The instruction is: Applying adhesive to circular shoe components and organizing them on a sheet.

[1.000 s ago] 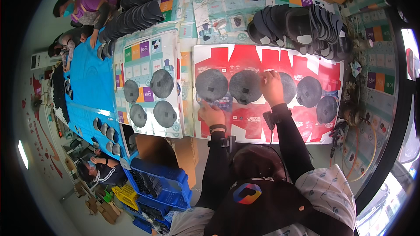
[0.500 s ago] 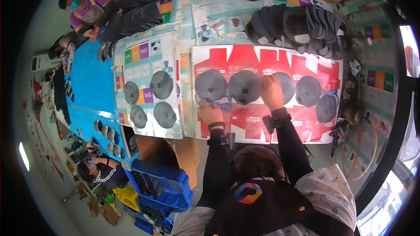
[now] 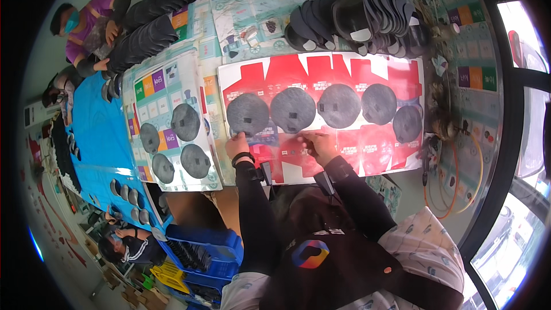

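At far left, a person in a purple top is beside 2 rows of overlapping black curved pads, with a bright blue table covering nearer by. Next, a white board with teal printing bears 4 round grey discs, lying apart.

To its right is a red-and-white printed sheet with 5 discs across it. The left hand has its fingers drawn together at the lower edge of the leftmost sheet disc; whether it grips the rim, I cannot tell. The 2nd sheet disc lies flat, its small dark square showing. Just below it, the right hand is half open, fingers loosely bent, with nothing visible in its grasp. The other 3 sheet discs continue rightward, below a pile of dark curved pads with pale tabs.
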{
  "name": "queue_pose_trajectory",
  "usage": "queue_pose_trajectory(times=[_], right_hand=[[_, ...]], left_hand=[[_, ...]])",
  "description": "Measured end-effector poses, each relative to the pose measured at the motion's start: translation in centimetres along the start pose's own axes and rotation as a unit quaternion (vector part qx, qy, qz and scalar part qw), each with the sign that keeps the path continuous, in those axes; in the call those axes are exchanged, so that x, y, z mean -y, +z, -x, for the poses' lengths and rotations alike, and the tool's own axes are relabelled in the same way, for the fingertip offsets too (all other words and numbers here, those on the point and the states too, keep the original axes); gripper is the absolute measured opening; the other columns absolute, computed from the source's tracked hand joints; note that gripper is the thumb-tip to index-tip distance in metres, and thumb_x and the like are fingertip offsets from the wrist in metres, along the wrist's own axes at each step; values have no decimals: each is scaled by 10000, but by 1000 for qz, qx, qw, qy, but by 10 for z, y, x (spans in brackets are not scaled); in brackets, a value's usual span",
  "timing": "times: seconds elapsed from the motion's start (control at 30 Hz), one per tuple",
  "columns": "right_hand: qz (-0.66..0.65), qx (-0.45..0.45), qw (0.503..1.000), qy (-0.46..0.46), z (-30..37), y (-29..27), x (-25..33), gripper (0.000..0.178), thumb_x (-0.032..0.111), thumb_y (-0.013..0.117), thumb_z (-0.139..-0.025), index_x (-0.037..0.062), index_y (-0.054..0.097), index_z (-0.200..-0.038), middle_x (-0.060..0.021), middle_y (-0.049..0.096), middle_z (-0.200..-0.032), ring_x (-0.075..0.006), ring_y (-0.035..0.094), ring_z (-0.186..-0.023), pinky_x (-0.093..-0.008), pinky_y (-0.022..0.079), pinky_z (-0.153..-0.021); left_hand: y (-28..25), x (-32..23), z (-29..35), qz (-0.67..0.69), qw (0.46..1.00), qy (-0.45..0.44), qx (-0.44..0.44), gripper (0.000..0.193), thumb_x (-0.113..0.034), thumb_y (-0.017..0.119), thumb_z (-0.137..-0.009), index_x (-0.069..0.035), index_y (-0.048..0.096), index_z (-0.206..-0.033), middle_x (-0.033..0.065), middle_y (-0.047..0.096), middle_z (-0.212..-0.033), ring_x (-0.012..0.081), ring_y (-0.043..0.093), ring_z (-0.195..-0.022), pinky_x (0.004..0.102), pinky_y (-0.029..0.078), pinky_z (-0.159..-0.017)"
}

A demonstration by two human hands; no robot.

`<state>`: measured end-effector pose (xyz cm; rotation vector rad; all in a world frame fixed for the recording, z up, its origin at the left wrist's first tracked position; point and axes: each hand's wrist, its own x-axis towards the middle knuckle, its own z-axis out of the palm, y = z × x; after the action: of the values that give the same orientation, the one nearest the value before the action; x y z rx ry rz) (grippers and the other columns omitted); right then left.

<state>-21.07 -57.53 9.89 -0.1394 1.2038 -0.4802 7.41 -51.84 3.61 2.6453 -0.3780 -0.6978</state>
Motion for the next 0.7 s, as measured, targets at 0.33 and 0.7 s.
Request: queue_pose_trajectory(times=[0.33,0.7], right_hand=[[-60,-76,995,6,-6,12,-22,152,126,639,-949,13,708,-1023,-67,742,-877,-105,624,-639,-245,444,-509],[-42,-107,992,-53,-13,25,-29,107,104,643,-951,7,677,-922,-82,743,-842,-121,662,-624,-256,469,-507]], left_hand=[[0,15,-7,55,998,41,-3,383,-350,699,-783,14,764,-878,211,736,-818,370,727,-813,452,545,-764],[-3,13,-9,64,995,76,22,409,-376,687,-796,19,763,-872,187,740,-800,363,726,-792,446,541,-752]])
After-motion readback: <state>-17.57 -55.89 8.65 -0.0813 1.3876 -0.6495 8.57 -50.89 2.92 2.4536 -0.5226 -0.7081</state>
